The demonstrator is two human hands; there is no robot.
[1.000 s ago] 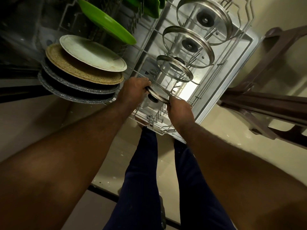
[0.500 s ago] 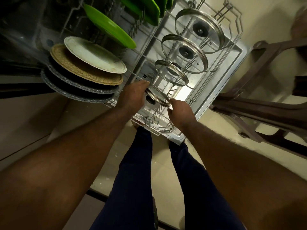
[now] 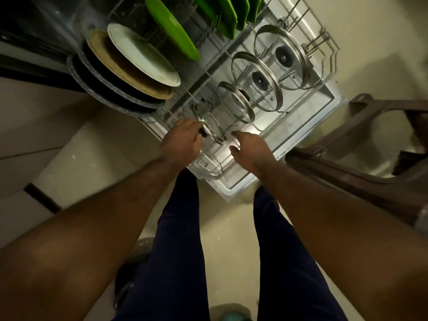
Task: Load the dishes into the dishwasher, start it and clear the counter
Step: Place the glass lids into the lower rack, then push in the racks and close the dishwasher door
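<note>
The dishwasher's lower rack (image 3: pixel 333 52) is pulled out over the open door (image 3: pixel 234 188). Three glass lids with steel rims stand in a row in its right half: a large one (image 3: pixel 281 57), a middle one (image 3: pixel 257 81) and a small one (image 3: pixel 236 101). A fourth small lid (image 3: pixel 212 126) stands nearest me. My left hand (image 3: pixel 183 142) holds it by its black knob. My right hand (image 3: pixel 249 148) has come off the lid and hovers just right of it, fingers loosely curled. Green plates (image 3: pixel 172 26), a white plate (image 3: pixel 142 54), a woven mat and dark speckled plates fill the left half.
A brown plastic chair (image 3: pixel 361 144) stands close to the right of the open door. Pale cabinet fronts (image 3: pixel 34 117) run along the left. My legs in dark trousers (image 3: pixel 178 239) stand on the light floor right at the door's edge.
The lid has been tipped more upright into the rack. My right hand has let go of its rim and drawn back slightly. The view has shifted, showing more of the rack.
</note>
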